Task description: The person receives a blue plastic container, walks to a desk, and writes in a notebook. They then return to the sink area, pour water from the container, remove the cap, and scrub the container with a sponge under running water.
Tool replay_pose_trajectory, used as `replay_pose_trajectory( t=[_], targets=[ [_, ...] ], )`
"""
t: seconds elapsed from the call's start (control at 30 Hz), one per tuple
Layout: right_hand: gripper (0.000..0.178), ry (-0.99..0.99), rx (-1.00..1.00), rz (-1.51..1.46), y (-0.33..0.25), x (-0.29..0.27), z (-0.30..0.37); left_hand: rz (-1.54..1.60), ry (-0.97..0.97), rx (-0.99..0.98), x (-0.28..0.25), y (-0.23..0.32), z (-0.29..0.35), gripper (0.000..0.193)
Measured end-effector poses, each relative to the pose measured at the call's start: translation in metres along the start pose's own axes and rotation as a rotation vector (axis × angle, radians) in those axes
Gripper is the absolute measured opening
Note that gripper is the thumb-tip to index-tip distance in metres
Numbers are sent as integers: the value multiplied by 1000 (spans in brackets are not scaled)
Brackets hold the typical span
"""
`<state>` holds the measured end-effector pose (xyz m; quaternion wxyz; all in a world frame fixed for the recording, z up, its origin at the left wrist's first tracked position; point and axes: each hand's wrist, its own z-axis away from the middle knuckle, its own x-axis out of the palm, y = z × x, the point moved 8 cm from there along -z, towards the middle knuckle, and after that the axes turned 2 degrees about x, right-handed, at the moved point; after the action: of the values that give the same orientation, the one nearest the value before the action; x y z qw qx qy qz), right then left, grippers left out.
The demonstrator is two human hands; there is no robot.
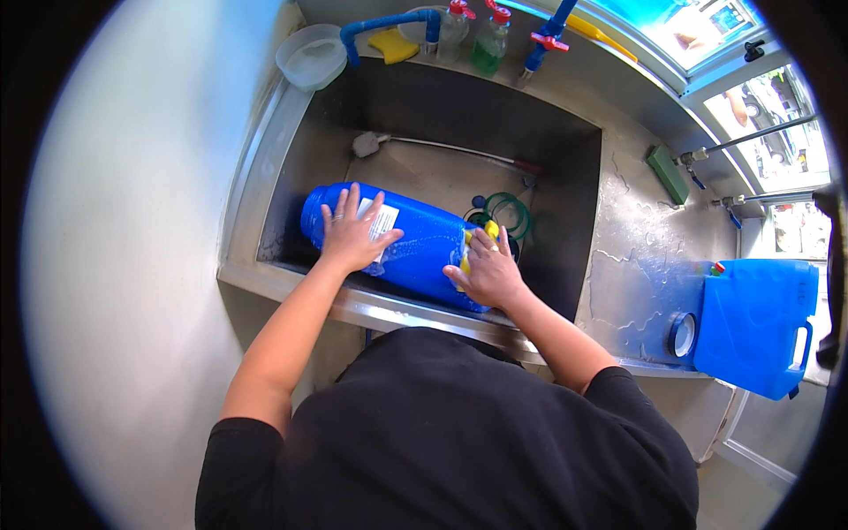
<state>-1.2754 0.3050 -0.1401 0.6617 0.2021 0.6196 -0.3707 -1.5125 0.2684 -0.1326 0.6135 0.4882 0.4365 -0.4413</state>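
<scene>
Clearly steadied, the blue jug [415, 247] lies on its side across the sink [565, 230] at frame centre; the left hand [353, 234] presses flat, grip wide, while the right hand [488, 274] rubs a yellow sponge [468, 252], grip holding it.
</scene>
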Motion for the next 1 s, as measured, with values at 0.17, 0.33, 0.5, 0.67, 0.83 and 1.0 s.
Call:
replay_pose_trajectory(
  t=[0.17,0.33,0.5,0.67,0.83,1.0],
  targets=[
    [59,6,104,-207,4,-10,-3,-4,-302,-160,0,27,-15,98],
    [51,-243,-68,-214,16,2,-12,17,-369,-163,-2,26,-11,98],
    [52,315,340,-1170,89,-29,8,36,-337,-136,1,26,-9,97],
    [44,-52,-55,-312,51,-4,1,24,-359,-134,3,26,-8,94],
    [28,30,-278,-173,36,6,-21,24,-325,-149,2,26,-4,94],
    [39,23,39,-470,68,-13,-9,15,-339,-149,0,22,-3,94]
  ],
)
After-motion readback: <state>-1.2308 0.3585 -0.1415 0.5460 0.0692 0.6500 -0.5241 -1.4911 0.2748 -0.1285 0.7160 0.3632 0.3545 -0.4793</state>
